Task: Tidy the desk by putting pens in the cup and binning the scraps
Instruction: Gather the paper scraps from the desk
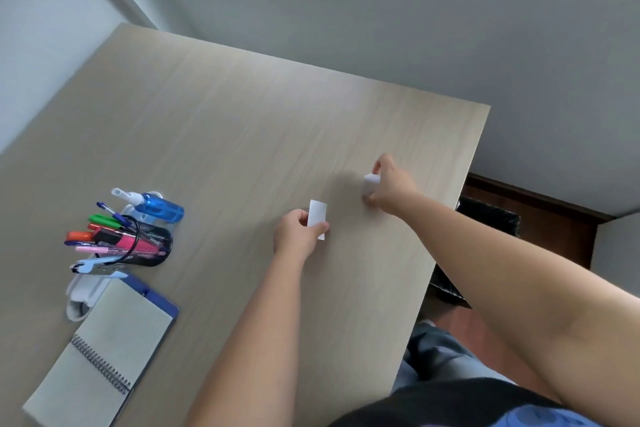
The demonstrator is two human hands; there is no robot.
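Scraps of white paper sit in both my hands over the desk (242, 121). My left hand (298, 236) pinches a flat paper strip (317, 217) between thumb and fingers; my right hand (391, 184) is closed around a crumpled scrap (371, 180), close to the desk's right edge. Far left, the mesh cup (152, 246) already holds the pens (104, 229), beside a blue bottle (161, 208) and a spiral notebook (104, 350). A dark bin (491, 218) stands below the right edge.
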